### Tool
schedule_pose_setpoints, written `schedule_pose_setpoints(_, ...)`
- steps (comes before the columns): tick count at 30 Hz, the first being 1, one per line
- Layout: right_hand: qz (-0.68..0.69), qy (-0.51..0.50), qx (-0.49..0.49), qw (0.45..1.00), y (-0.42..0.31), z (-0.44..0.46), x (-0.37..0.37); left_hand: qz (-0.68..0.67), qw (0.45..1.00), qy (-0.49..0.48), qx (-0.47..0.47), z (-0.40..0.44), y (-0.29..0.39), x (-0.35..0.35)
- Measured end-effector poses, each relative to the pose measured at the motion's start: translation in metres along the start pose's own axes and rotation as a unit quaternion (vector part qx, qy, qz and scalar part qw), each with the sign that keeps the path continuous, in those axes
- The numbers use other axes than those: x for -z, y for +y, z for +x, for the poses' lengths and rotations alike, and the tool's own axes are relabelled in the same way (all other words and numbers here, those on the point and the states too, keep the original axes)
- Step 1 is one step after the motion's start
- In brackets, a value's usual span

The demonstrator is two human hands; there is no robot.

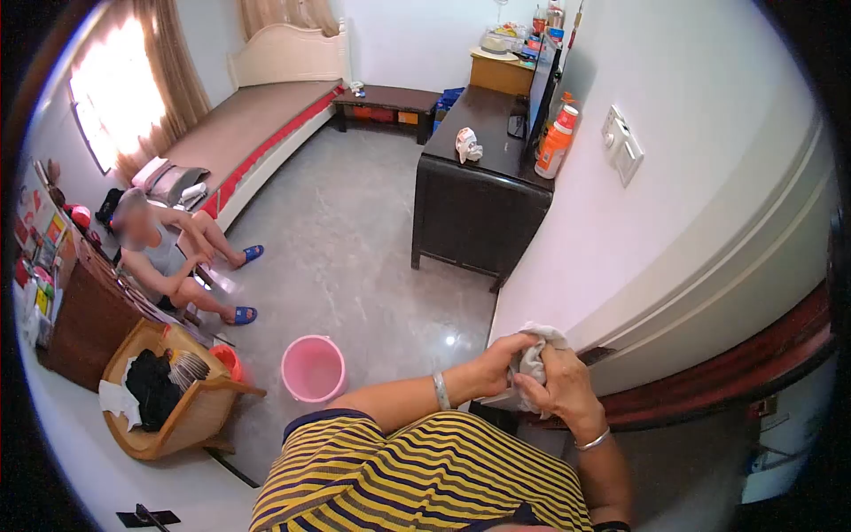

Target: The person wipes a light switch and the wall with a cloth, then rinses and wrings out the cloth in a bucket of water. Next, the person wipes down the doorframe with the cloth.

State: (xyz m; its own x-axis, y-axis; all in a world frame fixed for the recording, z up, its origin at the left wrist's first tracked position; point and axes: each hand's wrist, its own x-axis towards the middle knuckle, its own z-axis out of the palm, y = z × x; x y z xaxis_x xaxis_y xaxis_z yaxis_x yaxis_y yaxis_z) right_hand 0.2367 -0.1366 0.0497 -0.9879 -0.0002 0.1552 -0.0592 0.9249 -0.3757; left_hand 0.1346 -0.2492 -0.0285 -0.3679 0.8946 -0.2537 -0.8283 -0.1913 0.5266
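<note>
A crumpled whitish cloth (534, 359) is bunched between my two hands, close to the door edge. My left hand (493, 365) is closed on its left side, with a bangle on that wrist. From the right, my right hand (570, 390) grips the same cloth, its fingers wrapped over it. Part of the cloth hangs below the fingers, and some of it is hidden by them. On the floor to the left of my hands stands a pink bucket (314, 338); I cannot make out what is in it.
A white door (709, 328) stands close on my right. Ahead is a dark cabinet (479, 213) with a screen and an orange-white bottle (556, 146). A seated person (168, 253) in blue slippers is at left, near a bed (257, 124) and a wooden chair (191, 417) holding clothes.
</note>
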Motion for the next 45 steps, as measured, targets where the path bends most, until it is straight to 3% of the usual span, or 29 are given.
schedule_pose_setpoints(3,0.048,0.008,0.038,0.998,-0.007,0.007,-0.006,-0.082,0.996,-0.029,0.002,-0.019,0.006,0.019)
schedule_pose_setpoints(6,0.123,0.021,0.034,0.992,-0.024,0.010,-0.007,-0.124,0.992,0.001,0.022,-0.036,0.018,0.036)
schedule_pose_setpoints(10,-0.029,0.201,0.072,0.977,-0.017,-0.006,0.012,-0.134,0.991,0.025,-0.017,-0.053,0.038,0.052)
schedule_pose_setpoints(13,-0.228,0.361,0.096,0.899,-0.035,-0.015,0.063,-0.122,0.992,0.024,-0.017,-0.056,0.038,0.072)
schedule_pose_setpoints(15,-0.309,0.387,0.091,0.864,-0.036,-0.024,0.098,-0.068,0.996,0.023,-0.048,-0.056,0.033,0.077)
schedule_pose_setpoints(19,-0.451,0.406,0.084,0.791,-0.021,-0.027,0.159,-0.110,0.992,0.027,-0.064,-0.062,0.038,0.072)
schedule_pose_setpoints(23,-0.502,0.426,0.144,0.739,0.032,-0.018,0.209,-0.087,0.990,0.040,-0.108,-0.072,0.064,0.040)
schedule_pose_setpoints(26,-0.458,0.436,0.149,0.760,0.084,-0.009,0.211,-0.088,0.979,0.046,-0.178,-0.068,0.074,0.007)
schedule_pose_setpoints(28,-0.444,0.460,0.201,0.742,0.102,-0.002,0.210,-0.080,0.961,-0.121,-0.237,-0.045,0.081,-0.001)
schedule_pose_setpoints(31,-0.422,0.497,0.217,0.727,0.099,0.004,0.205,-0.043,0.944,-0.128,-0.303,-0.035,0.096,-0.065)
schedule_pose_setpoints(34,-0.409,0.508,0.178,0.737,0.103,0.004,0.201,0.082,0.895,-0.238,-0.368,-0.001,0.106,-0.122)
schedule_pose_setpoints(35,-0.407,0.504,0.170,0.742,0.104,0.003,0.201,0.058,0.897,-0.209,-0.386,0.002,0.100,-0.152)
schedule_pose_setpoints(38,-0.376,0.532,0.169,0.739,0.109,0.007,0.199,0.146,0.818,-0.241,-0.501,0.039,0.084,-0.200)
schedule_pose_setpoints(40,-0.376,0.524,0.154,0.749,0.108,0.003,0.197,0.363,0.707,-0.097,-0.599,0.070,0.077,-0.202)
schedule_pose_setpoints(41,-0.377,0.521,0.145,0.752,0.107,0.001,0.196,0.481,0.600,-0.017,-0.640,0.075,0.074,-0.204)
schedule_pose_setpoints(42,-0.377,0.517,0.135,0.757,0.106,0.001,0.196,0.415,0.630,-0.033,-0.656,0.077,0.069,-0.207)
schedule_pose_setpoints(45,-0.366,0.525,0.151,0.753,0.109,0.002,0.197,0.445,0.600,-0.012,-0.665,0.071,0.070,-0.202)
